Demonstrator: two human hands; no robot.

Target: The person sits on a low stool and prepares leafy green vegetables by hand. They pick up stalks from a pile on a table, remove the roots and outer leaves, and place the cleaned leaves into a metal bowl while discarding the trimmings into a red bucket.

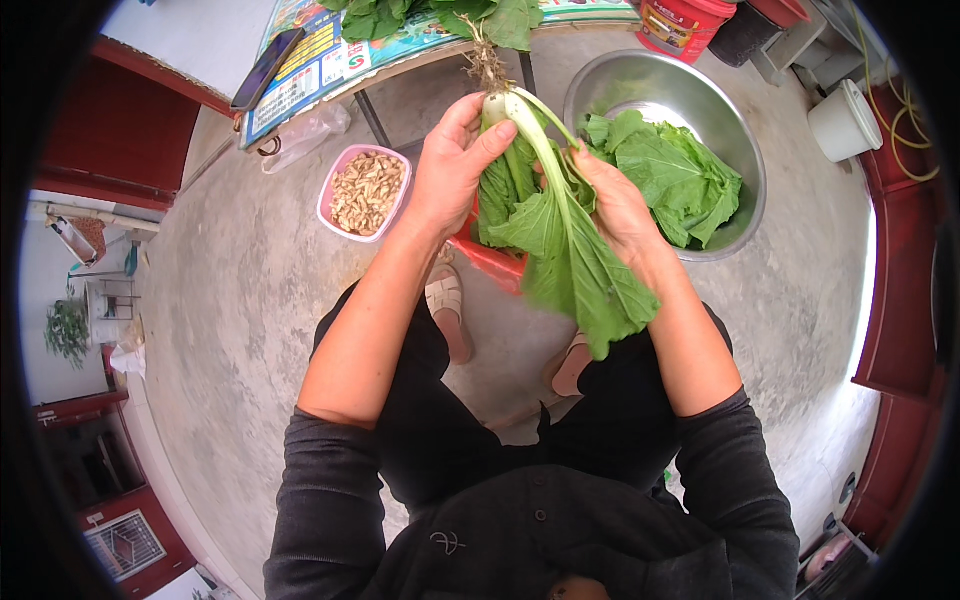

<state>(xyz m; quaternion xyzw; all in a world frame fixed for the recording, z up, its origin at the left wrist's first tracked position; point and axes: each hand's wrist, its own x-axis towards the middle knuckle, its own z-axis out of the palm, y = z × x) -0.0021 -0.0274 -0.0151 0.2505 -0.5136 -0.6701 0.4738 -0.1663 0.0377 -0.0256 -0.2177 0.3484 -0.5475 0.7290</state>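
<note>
My left hand (466, 154) is closed around the pale stem base of a leafy green vegetable plant (551, 176), just below its tangled, soil-stained roots. At the plant's right side, my right hand (616, 196) grips a leaf stalk between thumb and fingers, and the stalk bows away from the base. Large green leaves hang down between my forearms. To the right, a wide stainless steel basin (739, 225) holds loose green leaves (679, 176). Below the plant a red plastic bag or container (491, 259) is partly hidden by the leaves and my left hand.
A low table (416, 60) ahead bears more leafy greens (375, 16) and a smartphone (268, 69). A pink-rimmed tub of peanuts (365, 193) stands on the concrete floor at left. Beyond the basin are a red bucket (681, 26) and a white bucket (846, 121).
</note>
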